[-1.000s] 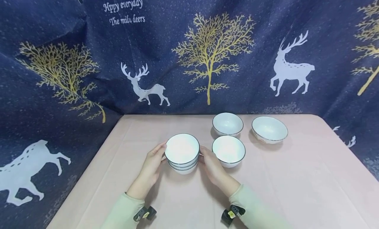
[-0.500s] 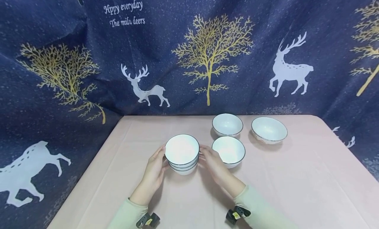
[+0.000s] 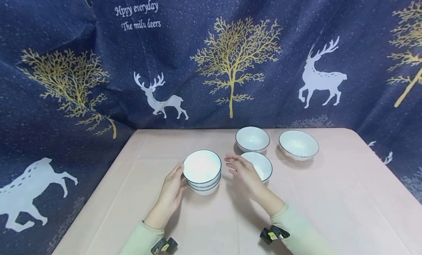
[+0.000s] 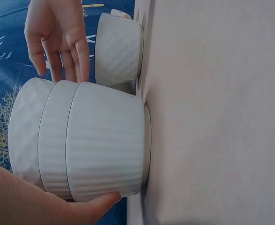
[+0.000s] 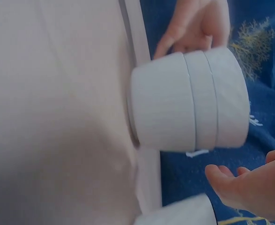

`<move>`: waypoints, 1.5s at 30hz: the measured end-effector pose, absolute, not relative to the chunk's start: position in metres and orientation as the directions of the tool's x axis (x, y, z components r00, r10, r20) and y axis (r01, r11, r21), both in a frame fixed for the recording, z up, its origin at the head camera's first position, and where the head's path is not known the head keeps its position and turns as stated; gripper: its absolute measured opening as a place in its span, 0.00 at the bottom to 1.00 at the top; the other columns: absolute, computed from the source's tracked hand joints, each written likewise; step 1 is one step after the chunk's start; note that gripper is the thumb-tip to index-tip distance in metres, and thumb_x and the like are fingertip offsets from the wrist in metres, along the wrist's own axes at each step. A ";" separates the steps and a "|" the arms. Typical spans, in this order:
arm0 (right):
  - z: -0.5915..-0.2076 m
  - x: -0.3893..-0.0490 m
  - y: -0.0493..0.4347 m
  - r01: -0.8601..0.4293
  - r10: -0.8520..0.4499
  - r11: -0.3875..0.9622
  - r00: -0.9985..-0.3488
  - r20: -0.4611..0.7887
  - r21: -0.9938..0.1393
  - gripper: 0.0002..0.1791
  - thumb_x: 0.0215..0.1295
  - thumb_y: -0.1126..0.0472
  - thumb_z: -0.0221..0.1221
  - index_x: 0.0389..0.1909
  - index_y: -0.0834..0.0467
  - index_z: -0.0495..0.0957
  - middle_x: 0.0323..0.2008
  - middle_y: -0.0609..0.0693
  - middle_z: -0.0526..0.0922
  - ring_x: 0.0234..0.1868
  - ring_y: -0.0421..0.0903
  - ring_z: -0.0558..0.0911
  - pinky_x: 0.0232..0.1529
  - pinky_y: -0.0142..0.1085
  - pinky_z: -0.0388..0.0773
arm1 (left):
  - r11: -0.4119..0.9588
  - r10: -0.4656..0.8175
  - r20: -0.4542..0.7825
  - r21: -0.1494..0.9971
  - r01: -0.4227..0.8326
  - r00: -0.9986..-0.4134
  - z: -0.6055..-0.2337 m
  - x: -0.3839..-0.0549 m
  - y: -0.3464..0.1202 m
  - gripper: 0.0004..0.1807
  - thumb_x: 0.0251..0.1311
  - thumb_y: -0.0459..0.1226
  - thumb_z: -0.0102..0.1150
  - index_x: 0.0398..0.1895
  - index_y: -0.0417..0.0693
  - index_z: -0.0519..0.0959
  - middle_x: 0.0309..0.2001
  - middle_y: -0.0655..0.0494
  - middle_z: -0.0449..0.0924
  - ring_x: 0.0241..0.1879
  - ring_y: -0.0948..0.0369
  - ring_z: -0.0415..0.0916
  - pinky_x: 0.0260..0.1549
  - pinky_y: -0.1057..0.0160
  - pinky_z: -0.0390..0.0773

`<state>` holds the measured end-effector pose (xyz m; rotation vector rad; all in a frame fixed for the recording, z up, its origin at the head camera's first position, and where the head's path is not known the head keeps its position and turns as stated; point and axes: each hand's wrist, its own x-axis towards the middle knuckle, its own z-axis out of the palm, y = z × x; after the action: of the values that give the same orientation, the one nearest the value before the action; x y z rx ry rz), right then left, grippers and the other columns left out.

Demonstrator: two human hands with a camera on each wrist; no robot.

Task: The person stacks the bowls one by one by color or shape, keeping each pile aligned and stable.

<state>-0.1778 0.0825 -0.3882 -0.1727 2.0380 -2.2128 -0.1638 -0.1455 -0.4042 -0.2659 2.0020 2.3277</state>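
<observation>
A stack of three white bowls (image 3: 202,169) with dark rims stands upright on the table, left of the middle. My left hand (image 3: 169,189) holds its left side, and in the left wrist view the thumb (image 4: 97,206) lies along the lower bowl's wall. Apart from the stack, on its right, my right hand (image 3: 247,176) has loosely spread fingers and holds nothing. In the head view this hand covers part of a single white bowl (image 3: 262,165). The right wrist view shows a gap between the stack (image 5: 167,101) and my right fingers (image 5: 221,180).
Behind the single bowl stands another white bowl (image 3: 252,139). A wider bowl (image 3: 298,144) with a patterned outside is at the back right. The pink-covered table (image 3: 329,211) ends at a dark blue cloth (image 3: 211,64) printed with deer and trees.
My right hand has let go of the stack and moved right, in front of the single bowl. My left hand stays at the stack, which has barely moved.
</observation>
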 end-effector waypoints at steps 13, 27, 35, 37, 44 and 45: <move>-0.382 -0.185 0.129 0.010 -0.151 -0.095 -0.989 0.004 -0.995 0.24 0.76 0.63 0.39 0.67 0.71 0.59 0.66 0.68 0.63 0.68 0.60 0.64 0.68 0.42 0.66 | -0.165 -0.068 -0.176 0.973 -0.163 -0.982 -0.406 -0.164 -0.147 0.28 0.75 0.45 0.37 0.72 0.39 0.57 0.72 0.41 0.53 0.72 0.44 0.49 0.67 0.40 0.60; -0.392 -0.186 0.179 -0.022 -0.076 -0.040 -0.997 0.025 -0.999 0.27 0.79 0.58 0.39 0.69 0.71 0.56 0.68 0.67 0.60 0.70 0.56 0.61 0.70 0.37 0.62 | -0.139 -0.053 -0.171 0.977 -0.163 -0.984 -0.406 -0.164 -0.147 0.28 0.75 0.45 0.36 0.72 0.41 0.58 0.73 0.41 0.52 0.72 0.44 0.48 0.67 0.40 0.59; -0.394 -0.185 0.196 0.039 -0.042 -0.019 -0.998 -0.038 -0.999 0.27 0.79 0.60 0.36 0.71 0.71 0.50 0.71 0.66 0.54 0.72 0.58 0.55 0.73 0.41 0.55 | -0.129 -0.041 -0.154 0.981 -0.147 -0.987 -0.406 -0.165 -0.147 0.27 0.76 0.45 0.34 0.71 0.40 0.59 0.72 0.41 0.53 0.72 0.43 0.48 0.67 0.39 0.58; -0.395 -0.184 0.200 0.049 -0.052 -0.009 -0.997 -0.049 -0.999 0.27 0.78 0.60 0.35 0.71 0.71 0.48 0.71 0.67 0.53 0.72 0.59 0.54 0.73 0.44 0.54 | -0.130 -0.043 -0.153 0.981 -0.146 -0.987 -0.406 -0.166 -0.147 0.27 0.76 0.45 0.34 0.71 0.40 0.59 0.72 0.42 0.53 0.72 0.43 0.48 0.67 0.39 0.58; -0.403 -0.189 0.203 0.117 -0.080 0.000 -0.990 -0.117 -0.993 0.30 0.78 0.59 0.39 0.72 0.71 0.46 0.70 0.68 0.54 0.68 0.57 0.61 0.71 0.40 0.60 | -0.161 -0.052 -0.169 0.974 -0.159 -0.984 -0.406 -0.167 -0.148 0.27 0.75 0.45 0.37 0.71 0.41 0.60 0.72 0.43 0.54 0.72 0.44 0.48 0.66 0.37 0.57; -0.405 -0.189 0.204 0.126 -0.081 0.001 -0.989 -0.125 -0.992 0.30 0.77 0.60 0.40 0.72 0.70 0.46 0.70 0.68 0.54 0.66 0.54 0.64 0.69 0.37 0.63 | -0.160 -0.053 -0.170 0.974 -0.160 -0.984 -0.406 -0.167 -0.148 0.27 0.75 0.45 0.37 0.71 0.41 0.60 0.72 0.43 0.54 0.72 0.44 0.48 0.66 0.37 0.57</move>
<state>-0.1893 0.2038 -0.4048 0.0476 2.1128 -2.1222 -0.1668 -0.1478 -0.4059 -0.2521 1.9882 2.3266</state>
